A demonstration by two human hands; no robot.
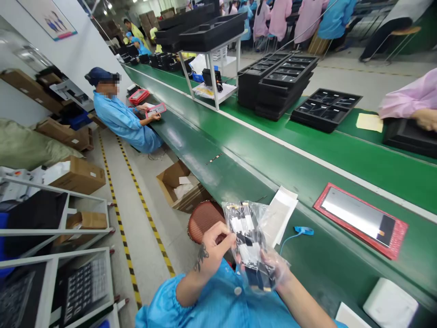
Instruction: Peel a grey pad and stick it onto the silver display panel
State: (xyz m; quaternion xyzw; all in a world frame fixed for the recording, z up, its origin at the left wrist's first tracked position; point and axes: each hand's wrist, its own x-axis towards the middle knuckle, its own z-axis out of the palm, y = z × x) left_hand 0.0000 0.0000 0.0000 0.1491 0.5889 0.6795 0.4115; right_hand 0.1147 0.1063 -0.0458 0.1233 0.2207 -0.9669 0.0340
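Observation:
Both my hands hold a clear plastic bag [246,239] of small black and white flat parts just over the near edge of the green bench [239,173]. My left hand [214,248], tattooed at the wrist, pinches the bag's left side with closed fingers. My right hand [276,269] grips the bag's lower end and is partly veiled by the plastic. A white sheet [279,213] lies on the bench right behind the bag. Further right lies a red-framed flat screen panel [362,222].
A blue cord clip [303,231] and a white box [391,303] lie on the bench. Black trays [277,84] are stacked beyond the white stripe. A co-worker in blue [119,118] sits at far left; a pink sleeve [408,98] is at right. A brown stool [204,218] and a cardboard box [180,184] stand below.

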